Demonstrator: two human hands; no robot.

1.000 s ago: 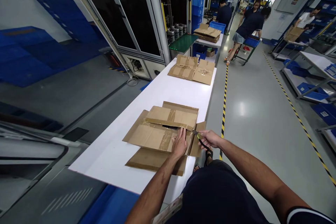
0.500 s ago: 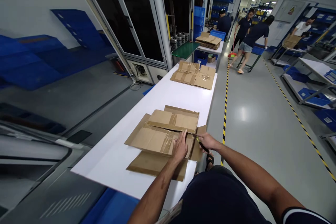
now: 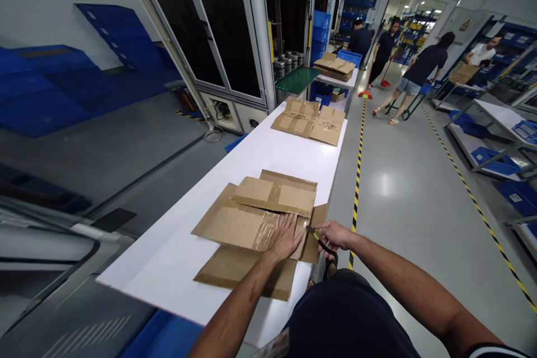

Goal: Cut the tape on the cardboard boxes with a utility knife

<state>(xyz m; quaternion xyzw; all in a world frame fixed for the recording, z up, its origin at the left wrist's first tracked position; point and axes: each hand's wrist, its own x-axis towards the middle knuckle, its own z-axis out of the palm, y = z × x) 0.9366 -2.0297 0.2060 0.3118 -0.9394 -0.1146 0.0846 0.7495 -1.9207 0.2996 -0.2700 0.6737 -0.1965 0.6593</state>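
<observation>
A flattened cardboard box (image 3: 255,218) with clear tape strips lies on the white table (image 3: 176,251) in front of me. My left hand (image 3: 286,238) rests flat on it, fingers spread, near its right side. My right hand (image 3: 334,235) grips a small cutter (image 3: 318,239) with a yellow-and-black handle. The blade end points at the right edge of the cardboard, beside my left fingertips.
A second flattened box (image 3: 309,119) lies at the table's far end, and a stack of cardboard (image 3: 334,66) sits on a further table. A yellow-black floor stripe (image 3: 358,179) runs along the aisle on the right. Several people (image 3: 413,72) stand at the far end.
My left hand has slid slightly toward me and spread flatter on the cardboard. My right hand with the cutter has dropped a little along the box's right edge. The view has shifted slightly.
</observation>
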